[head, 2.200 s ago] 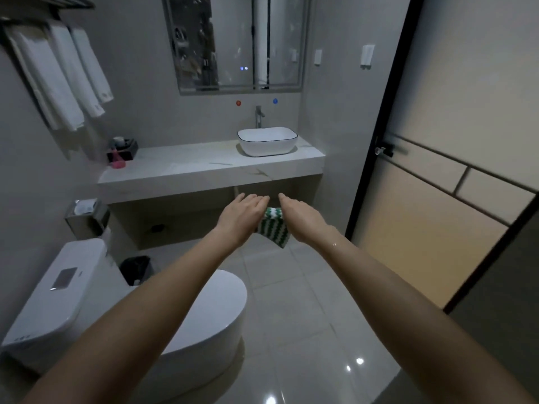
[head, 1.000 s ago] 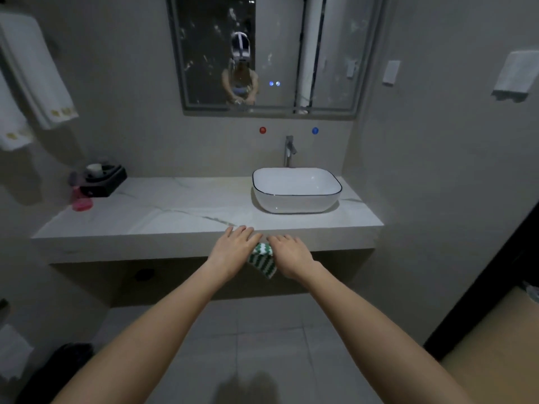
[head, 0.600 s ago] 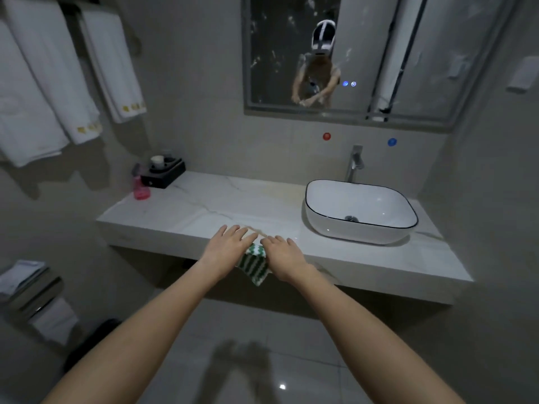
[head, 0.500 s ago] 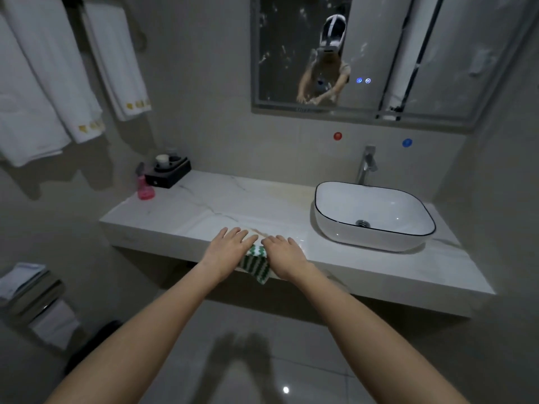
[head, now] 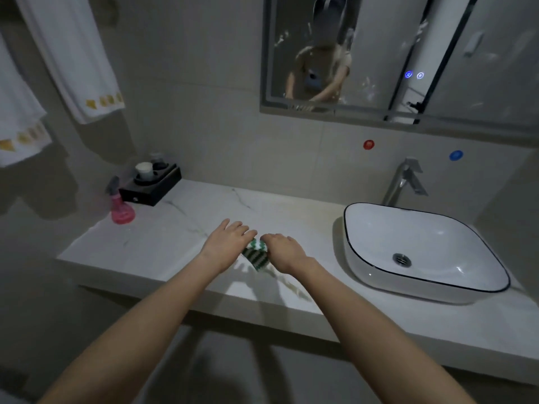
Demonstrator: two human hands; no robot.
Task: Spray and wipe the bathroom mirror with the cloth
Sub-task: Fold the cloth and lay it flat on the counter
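Note:
A green-and-white striped cloth (head: 256, 256) is held between both hands above the marble counter (head: 180, 228). My left hand (head: 226, 243) grips its left side, fingers stretched forward over it. My right hand (head: 281, 252) holds the right side with fingers curled down round it. The wall mirror (head: 379, 53) hangs above, streaked with white smears and showing a person's reflection. A pink spray bottle (head: 121, 207) stands at the counter's far left, well away from either hand.
A white vessel basin (head: 423, 252) with a chrome tap (head: 404, 182) takes up the counter's right side. A black tray with cups (head: 151, 182) sits behind the spray bottle. White towels (head: 78, 59) hang on the left wall.
I have walked from the doorway up to the counter, so counter and mirror are much closer. Both hands kept hold of the cloth and now hover over the countertop.

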